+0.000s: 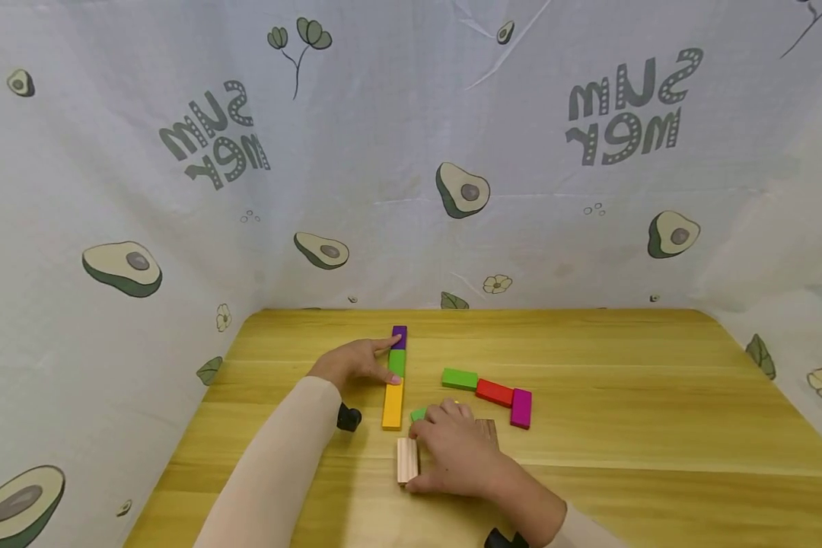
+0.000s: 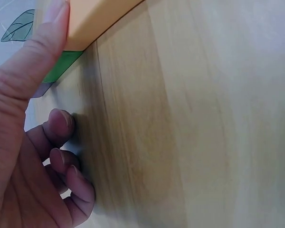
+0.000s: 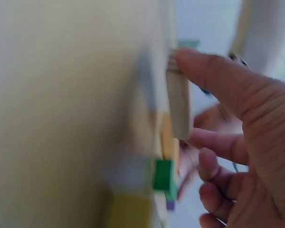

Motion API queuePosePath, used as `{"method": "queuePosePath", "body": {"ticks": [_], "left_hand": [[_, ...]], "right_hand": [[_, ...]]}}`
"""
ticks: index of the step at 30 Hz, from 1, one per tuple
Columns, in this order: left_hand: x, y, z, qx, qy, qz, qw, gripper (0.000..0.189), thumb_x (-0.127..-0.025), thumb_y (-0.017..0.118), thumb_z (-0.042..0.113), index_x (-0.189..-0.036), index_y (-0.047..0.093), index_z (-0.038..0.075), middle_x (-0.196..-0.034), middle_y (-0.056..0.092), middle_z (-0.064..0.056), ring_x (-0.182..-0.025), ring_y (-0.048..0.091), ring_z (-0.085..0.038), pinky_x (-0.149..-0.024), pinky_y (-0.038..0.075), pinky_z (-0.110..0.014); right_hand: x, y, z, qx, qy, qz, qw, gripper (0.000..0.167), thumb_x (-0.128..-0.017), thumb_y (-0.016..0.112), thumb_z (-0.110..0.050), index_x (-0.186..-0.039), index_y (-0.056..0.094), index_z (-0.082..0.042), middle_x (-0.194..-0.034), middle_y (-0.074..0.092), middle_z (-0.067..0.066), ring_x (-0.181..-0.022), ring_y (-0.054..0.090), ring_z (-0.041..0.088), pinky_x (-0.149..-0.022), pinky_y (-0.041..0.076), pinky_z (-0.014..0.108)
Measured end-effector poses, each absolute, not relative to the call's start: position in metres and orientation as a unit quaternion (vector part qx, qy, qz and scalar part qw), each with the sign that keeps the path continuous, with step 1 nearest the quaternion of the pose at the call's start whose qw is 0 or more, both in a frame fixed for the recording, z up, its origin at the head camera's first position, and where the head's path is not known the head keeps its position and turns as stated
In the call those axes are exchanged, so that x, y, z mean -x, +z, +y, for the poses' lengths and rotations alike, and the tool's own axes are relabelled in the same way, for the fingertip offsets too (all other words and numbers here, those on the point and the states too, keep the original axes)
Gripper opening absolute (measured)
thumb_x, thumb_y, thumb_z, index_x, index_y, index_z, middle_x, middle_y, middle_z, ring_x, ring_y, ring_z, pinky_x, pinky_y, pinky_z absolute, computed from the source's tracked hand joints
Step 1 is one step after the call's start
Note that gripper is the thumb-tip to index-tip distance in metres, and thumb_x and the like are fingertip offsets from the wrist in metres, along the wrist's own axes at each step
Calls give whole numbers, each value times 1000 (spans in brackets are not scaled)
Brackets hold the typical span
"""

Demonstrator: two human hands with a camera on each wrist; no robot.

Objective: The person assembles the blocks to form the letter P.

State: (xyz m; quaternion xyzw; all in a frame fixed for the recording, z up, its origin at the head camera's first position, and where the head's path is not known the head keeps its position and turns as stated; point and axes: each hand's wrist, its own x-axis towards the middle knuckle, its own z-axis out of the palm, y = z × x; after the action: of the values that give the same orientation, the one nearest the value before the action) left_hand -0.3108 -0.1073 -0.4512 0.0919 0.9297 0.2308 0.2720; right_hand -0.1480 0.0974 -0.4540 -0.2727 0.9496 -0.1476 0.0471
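Note:
A straight row of a purple block (image 1: 400, 332), a green block (image 1: 396, 364) and an orange block (image 1: 393, 407) lies left of centre. My left hand (image 1: 356, 361) reaches in from the left, its index fingertip on the purple block and its thumb against the row where green meets orange. In the left wrist view its other fingers (image 2: 83, 187) curl loosely, holding nothing. My right hand (image 1: 459, 449) pinches a plain wooden block (image 1: 407, 460) by its ends between thumb and index finger, just below the orange block's near end.
Another green block (image 1: 418, 414) and a dark brown block (image 1: 488, 431) lie partly hidden by the right hand. Further right, a green block (image 1: 460, 379), a red block (image 1: 495, 393) and a magenta block (image 1: 520, 409) form a bent chain. A printed curtain (image 1: 397, 137) stands behind the table (image 1: 623, 380).

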Motion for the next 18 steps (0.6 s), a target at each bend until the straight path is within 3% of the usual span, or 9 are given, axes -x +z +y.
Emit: {"method": "queuePosePath", "body": {"ticks": [8,18], "left_hand": [[309,-452,-106,-88,237,928,272,92,-79,82,58,-155,31,54,-168,31,-8,-156,28,-38,-125,25,-62],[312,-454,-109,-88,246,926,273,94,-77,83,59,-155,31,54,-168,32,-8,-156,28,-38,-125,25,-63]], "right_hand": [[148,-466,73,252,-125,960,8,67,-71,85,-63,-115,73,-15,-105,64,2,-102,48,23,-94,41,47],[154,-469,70,220,-152,963,-3,67,-65,87,-65,-104,77,-11,-98,65,3,-93,47,22,-95,41,49]]}}
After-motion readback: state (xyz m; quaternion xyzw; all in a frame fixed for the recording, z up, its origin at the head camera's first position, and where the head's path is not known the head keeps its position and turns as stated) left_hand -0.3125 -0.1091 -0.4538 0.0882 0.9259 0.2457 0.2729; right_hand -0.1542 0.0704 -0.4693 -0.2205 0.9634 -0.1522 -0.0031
